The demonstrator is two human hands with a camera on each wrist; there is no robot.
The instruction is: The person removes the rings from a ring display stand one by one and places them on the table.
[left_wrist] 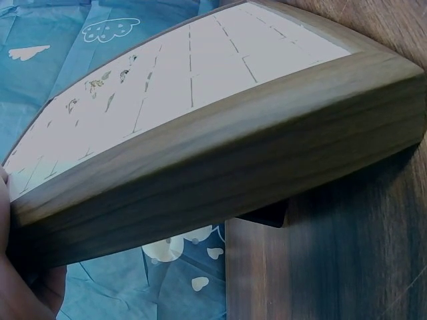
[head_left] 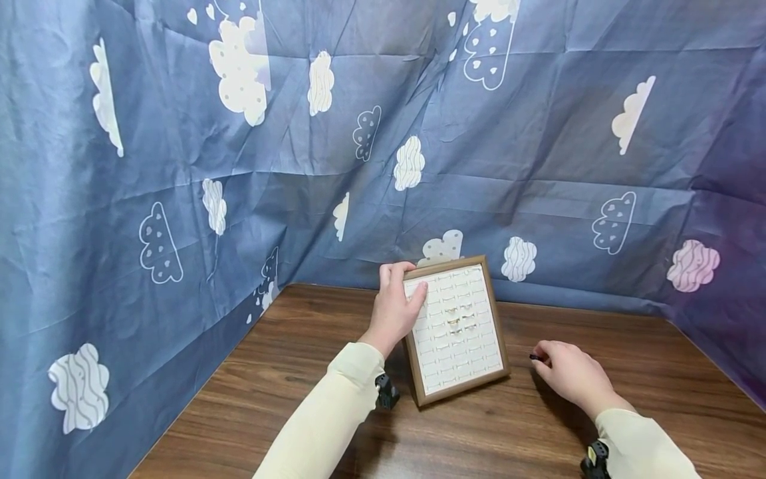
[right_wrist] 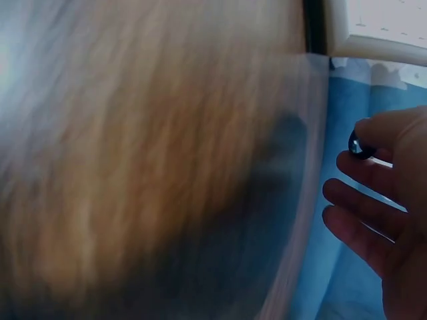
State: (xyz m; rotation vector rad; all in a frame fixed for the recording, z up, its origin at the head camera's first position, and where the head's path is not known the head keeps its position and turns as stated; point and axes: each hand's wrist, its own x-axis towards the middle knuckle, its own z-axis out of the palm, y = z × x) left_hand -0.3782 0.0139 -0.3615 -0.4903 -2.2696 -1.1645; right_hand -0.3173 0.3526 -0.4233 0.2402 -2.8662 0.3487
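Backdrop: I see a blue-grey cloth (head_left: 538, 133) printed with white clouds hanging behind and to both sides of the table, creased in squares.
Table: the table (head_left: 299, 399) is dark brown wood grain; the cloth meets it at the back edge and along my left.
Ring display tray: a square ring display tray (head_left: 457, 326) with a walnut-coloured wooden frame and a cream slotted pad sits at the middle of the table, tilted up at the back edge so the pad faces me. From the left wrist view its thick wooden side (left_wrist: 220, 167) fills the picture, with a dark prop under it and the front corner down on the table.
Rings in the tray: a few small rings (head_left: 456, 319) sit in the slots near the middle of the pad; too small to tell apart.
Left hand: my left hand (head_left: 395, 306) grips the tray's upper left corner, fingers curled over the top edge of the frame, thumb lying across the cream pad.
Right hand: my right hand (head_left: 571, 372) hovers low over the table just right of the tray, apart from it. Thumb and forefinger pinch a small dark ring; the other fingers (right_wrist: 363, 200) are loosely spread.
Dark ring: the small dark ring (right_wrist: 360, 145) is glossy and black, held at the fingertips, near the tray's lower right corner.
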